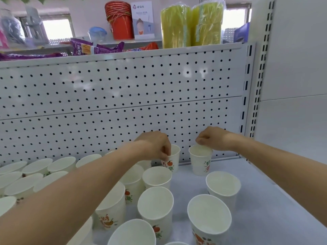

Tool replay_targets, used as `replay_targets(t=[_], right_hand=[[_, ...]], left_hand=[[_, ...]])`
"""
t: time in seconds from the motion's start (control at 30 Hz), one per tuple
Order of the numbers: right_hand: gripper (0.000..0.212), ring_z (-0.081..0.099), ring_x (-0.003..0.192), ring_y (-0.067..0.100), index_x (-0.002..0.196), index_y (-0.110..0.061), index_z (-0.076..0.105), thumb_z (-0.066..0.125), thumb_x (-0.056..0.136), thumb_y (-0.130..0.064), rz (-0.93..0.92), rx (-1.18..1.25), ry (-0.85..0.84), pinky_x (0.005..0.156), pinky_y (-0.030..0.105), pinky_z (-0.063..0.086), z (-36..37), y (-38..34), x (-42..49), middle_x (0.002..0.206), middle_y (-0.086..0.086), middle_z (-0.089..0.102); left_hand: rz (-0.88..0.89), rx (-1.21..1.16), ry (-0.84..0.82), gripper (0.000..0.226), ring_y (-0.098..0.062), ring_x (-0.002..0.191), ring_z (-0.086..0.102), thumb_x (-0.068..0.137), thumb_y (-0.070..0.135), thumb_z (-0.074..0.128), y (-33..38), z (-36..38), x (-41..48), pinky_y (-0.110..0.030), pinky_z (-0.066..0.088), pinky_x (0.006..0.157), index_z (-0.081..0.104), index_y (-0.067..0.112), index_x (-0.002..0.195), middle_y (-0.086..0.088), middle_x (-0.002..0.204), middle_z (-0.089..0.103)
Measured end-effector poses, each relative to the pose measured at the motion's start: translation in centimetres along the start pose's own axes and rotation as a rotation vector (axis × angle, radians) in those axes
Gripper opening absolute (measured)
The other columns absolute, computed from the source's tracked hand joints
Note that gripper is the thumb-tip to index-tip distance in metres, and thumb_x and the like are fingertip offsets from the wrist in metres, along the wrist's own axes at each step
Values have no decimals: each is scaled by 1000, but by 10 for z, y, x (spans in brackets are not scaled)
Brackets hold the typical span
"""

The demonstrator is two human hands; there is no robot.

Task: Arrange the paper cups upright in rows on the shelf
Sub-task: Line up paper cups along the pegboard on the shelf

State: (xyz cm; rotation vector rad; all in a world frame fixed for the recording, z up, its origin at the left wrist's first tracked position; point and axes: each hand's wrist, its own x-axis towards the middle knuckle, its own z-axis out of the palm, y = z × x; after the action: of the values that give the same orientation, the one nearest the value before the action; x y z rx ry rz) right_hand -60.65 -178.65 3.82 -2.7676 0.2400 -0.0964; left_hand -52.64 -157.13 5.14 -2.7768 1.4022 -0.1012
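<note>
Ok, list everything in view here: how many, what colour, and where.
white paper cups with fruit prints: about twenty, white with orange-green print, upright on the lower shelf
white metal shelf: one, white, under the cups
white perforated back panel: one, white, behind the cups
orange plastic buckets: one nested stack, orange, top shelf
yellow-green wrapped packs: two, yellow-green, top shelf right
purple snack packets: several, purple, top shelf left
white illustrated box: one, white, beside the buckets
left hand: one, fingers grip a back-row cup by the rim
right hand: one, fingers pinch the rightmost back cup by the rim
</note>
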Motion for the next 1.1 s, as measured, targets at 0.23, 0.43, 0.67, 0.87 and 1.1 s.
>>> replay_targets(t=[0.23,0.43,0.67,0.87,1.1], right_hand=[[71,43,126,13,143,-42,35,68,82,-53,-68,112,-193,107,36,37,-5,-2,-24,139,-13,42],[72,52,112,15,143,-37,36,72,81,-29,-47,50,-108,98,30,44,1,-1,-17,129,-7,50],[72,53,107,17,139,-28,39,70,78,-53,86,-32,46,91,33,48,7,-1,-9,133,-2,51],[70,52,107,17,134,-23,43,67,78,-58,121,-39,107,90,34,48,11,-4,-8,129,0,54],[76,52,114,15,136,-29,41,64,75,-68,144,-99,98,87,32,44,7,-4,-12,134,-7,52]], left_hand=[[-71,-76,125,41,-8,97,56,74,62,69,2,2,4,-31,49,80,62,34,104,16,105,59],[-175,-242,33,72,-14,110,57,70,51,80,2,0,9,-34,48,94,54,23,131,7,128,58],[-201,-241,58,68,-15,102,59,67,55,79,16,10,28,-32,50,89,60,19,121,4,116,62],[-175,-215,90,60,-13,97,54,66,56,79,25,16,35,-27,44,77,58,23,112,6,109,59],[-181,-89,68,66,-12,103,54,61,62,79,24,12,29,-32,46,81,55,33,116,13,115,57]])
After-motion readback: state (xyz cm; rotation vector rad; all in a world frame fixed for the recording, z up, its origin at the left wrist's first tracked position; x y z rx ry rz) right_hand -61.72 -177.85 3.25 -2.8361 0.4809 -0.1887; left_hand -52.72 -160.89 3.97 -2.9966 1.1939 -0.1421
